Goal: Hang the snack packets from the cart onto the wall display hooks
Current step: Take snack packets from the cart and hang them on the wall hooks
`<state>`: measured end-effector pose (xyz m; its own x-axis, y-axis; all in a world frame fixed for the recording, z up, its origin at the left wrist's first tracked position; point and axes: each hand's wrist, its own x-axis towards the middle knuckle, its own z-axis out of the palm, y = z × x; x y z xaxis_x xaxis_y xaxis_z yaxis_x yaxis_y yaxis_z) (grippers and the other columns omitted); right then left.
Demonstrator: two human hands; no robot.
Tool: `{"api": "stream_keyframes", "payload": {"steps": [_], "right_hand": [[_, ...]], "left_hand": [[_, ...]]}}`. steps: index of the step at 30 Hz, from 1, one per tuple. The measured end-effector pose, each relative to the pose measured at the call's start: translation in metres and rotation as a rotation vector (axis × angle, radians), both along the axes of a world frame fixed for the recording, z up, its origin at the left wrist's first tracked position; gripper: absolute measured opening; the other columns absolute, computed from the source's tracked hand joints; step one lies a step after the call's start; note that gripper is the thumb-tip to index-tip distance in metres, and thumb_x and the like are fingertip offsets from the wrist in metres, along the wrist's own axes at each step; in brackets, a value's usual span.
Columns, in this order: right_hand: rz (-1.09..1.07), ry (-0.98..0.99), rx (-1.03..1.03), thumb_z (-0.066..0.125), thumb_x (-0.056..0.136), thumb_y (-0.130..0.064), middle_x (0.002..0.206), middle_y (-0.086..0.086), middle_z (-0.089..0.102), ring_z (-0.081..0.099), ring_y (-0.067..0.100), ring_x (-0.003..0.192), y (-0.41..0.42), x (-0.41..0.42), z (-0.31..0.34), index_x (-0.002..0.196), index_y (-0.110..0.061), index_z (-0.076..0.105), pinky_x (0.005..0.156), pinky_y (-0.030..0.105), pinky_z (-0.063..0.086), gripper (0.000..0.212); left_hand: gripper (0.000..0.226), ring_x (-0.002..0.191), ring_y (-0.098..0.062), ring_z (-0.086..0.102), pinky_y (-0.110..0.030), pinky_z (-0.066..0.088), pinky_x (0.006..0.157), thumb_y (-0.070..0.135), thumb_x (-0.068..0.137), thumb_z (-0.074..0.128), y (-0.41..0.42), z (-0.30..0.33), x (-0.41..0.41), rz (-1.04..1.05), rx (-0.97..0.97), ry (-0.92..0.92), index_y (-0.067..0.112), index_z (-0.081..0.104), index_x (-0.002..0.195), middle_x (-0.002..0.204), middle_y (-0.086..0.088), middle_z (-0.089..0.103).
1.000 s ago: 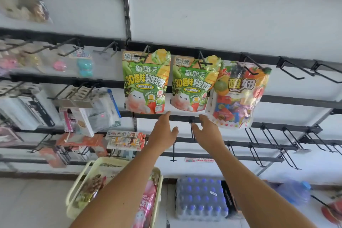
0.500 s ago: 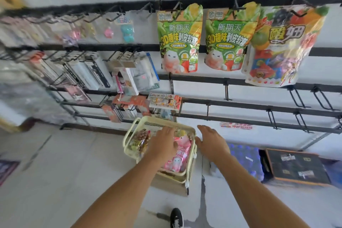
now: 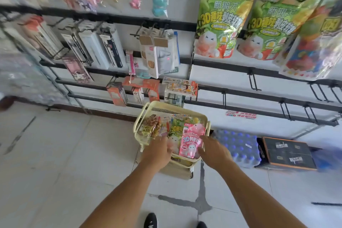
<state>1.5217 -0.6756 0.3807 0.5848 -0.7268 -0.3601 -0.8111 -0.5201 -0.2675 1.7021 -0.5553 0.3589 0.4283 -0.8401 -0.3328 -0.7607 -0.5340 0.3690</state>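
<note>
Both hanging green packets (image 3: 223,22) (image 3: 271,27) read "新期天" over "3D趣味剥皮软糖". Down in the cart, the pink packet (image 3: 191,139) reads "3D剥皮", with the rest too small to read. The red wall sticker (image 3: 240,114) is blurred and unreadable.

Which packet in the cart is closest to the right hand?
The pink packet, at the cart's right front; the right hand's fingers reach its edge. The green and brown packets lie further left.

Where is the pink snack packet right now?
In the head view the pink snack packet sits at the right front of the cream cart basket, beside a green packet, between the two hands, below the wall hooks.
</note>
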Motion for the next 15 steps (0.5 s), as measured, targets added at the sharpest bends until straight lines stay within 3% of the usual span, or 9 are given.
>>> {"api": "stream_keyframes", "payload": {"steps": [2,6,10,15], "right_hand": [[0.007,0.012,0.009,0.046,0.101,-0.035,0.136,0.002,0.056,0.056,0.025,0.123,0.016,0.022,-0.008,0.145,-0.021,0.04,0.092,0.041,0.052,0.046],[0.011,0.048,0.054,0.045,0.101,-0.036,0.141,0.001,0.053,0.057,0.023,0.124,0.044,0.048,-0.026,0.147,-0.024,0.037,0.094,0.042,0.052,0.048],[-0.023,0.085,0.086,0.047,0.1,-0.036,0.14,0.0,0.054,0.058,0.023,0.123,0.039,0.06,-0.04,0.147,-0.024,0.036,0.093,0.039,0.051,0.05],[-0.09,0.11,0.147,0.047,0.101,-0.036,0.136,0.004,0.056,0.059,0.025,0.12,0.004,0.075,-0.061,0.147,-0.022,0.037,0.091,0.04,0.05,0.049]], "left_hand": [[0.024,0.101,-0.021,0.058,-0.04,0.054,0.082,0.033,0.099,0.049,0.006,-0.005,0.021,-0.01,-0.003,0.004,0.018,0.052,0.117,0.114,-0.002,0.059],[0.036,0.097,-0.023,0.064,-0.042,0.057,0.078,0.032,0.097,0.05,0.016,-0.026,0.047,-0.002,0.018,0.057,0.019,0.046,0.13,0.109,-0.003,0.063],[0.046,0.107,-0.027,0.061,-0.041,0.055,0.08,0.033,0.098,0.048,0.013,-0.041,0.06,-0.025,0.068,0.077,0.016,0.04,0.14,0.12,-0.006,0.062],[0.038,0.109,-0.023,0.059,-0.039,0.053,0.084,0.031,0.099,0.05,-0.013,-0.054,0.078,-0.032,0.095,0.129,0.015,0.047,0.133,0.126,-0.005,0.059]]}}
